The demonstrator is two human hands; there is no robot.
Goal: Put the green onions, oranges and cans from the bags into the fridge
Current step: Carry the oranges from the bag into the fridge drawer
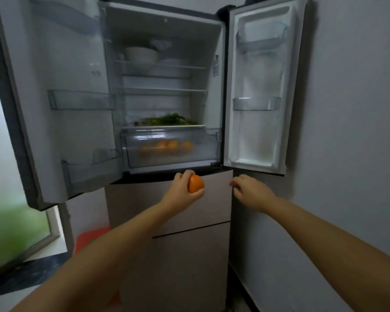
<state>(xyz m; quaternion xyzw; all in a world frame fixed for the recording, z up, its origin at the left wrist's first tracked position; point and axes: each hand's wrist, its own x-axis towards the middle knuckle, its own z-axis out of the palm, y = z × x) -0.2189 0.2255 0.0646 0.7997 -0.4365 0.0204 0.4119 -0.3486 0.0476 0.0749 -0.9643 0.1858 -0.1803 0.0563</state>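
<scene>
Orange (196,183) in left hand (181,192), before shut crisper drawer (171,149) of oranges (167,145).

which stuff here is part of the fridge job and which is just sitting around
Job: orange held in the left hand; oranges in the drawer; green onions on the shelf above; fridge; right hand, holding nothing.

Just there: white bowl on the top shelf; red bag on the floor.

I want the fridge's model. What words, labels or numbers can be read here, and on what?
No text is readable.
Sticker on the fridge's inner right wall: print too small and blurred.
Marks on the left door's inner face: blurred, unreadable.
</scene>
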